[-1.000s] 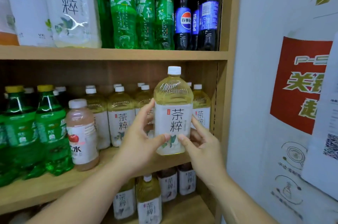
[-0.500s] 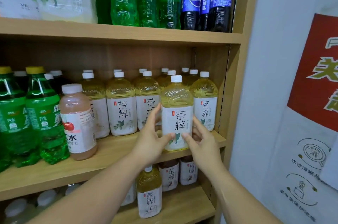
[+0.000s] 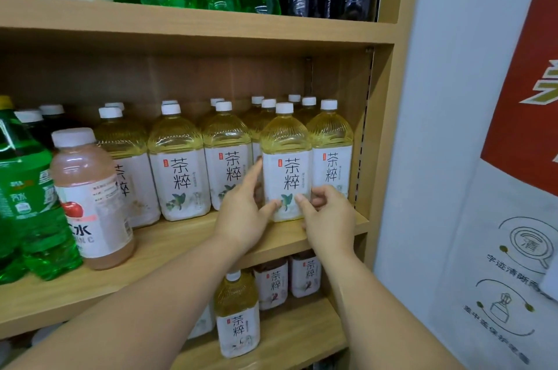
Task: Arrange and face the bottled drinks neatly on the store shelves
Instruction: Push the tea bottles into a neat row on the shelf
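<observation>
tea bottle [image 3: 286, 158] lowered onto shelf [image 3: 169, 238]; left hand [image 3: 241, 218], right hand [image 3: 329, 218] gripping

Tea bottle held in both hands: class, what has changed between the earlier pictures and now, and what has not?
The yellow plastic tea bottle with white label came down from mid-air and back into the front row on the middle wooden shelf. Left hand and right hand still grip its lower label. The pink apple-drink bottle stayed put.
</observation>
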